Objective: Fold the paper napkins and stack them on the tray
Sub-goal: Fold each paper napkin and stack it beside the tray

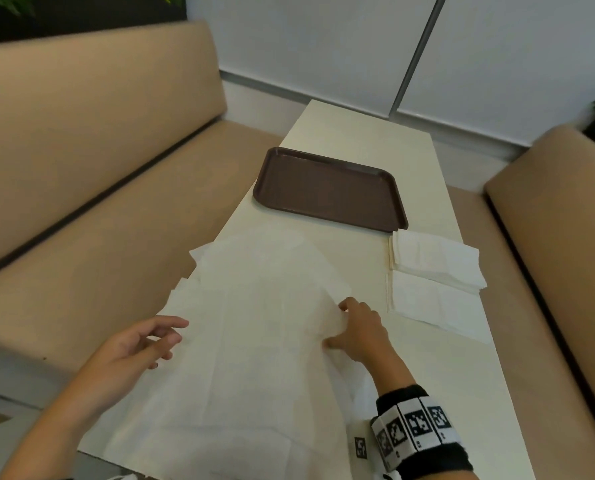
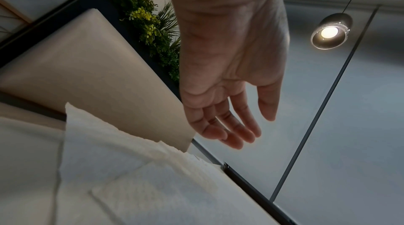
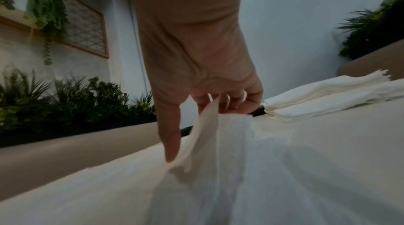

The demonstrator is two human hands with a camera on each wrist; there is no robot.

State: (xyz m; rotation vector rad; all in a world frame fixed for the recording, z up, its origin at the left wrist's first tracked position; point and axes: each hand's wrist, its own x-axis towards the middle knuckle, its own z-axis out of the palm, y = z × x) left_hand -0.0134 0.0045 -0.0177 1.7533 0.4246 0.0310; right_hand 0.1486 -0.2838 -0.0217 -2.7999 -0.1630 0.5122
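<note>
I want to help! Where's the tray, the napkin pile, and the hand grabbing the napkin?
tray [image 1: 327, 188], head view, bare middle of its floor.
napkin pile [image 1: 434, 261], head view, top sheet.
right hand [image 1: 360, 329], head view, back of the hand.

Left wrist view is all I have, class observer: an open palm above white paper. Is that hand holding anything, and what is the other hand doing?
Observer: The left hand holds nothing; it hovers, fingers relaxed, over the left edge of the unfolded napkin.
Operator: And the other hand?
Observer: The right hand pinches a raised fold of that napkin, thumb on one side, fingers on the other.
Operator: Anything on the tray?
Observer: The brown tray shows no napkins on it.
Operator: Where are the rest?
Observer: A stack of folded napkins lies on the table by the tray's near right corner.
</note>
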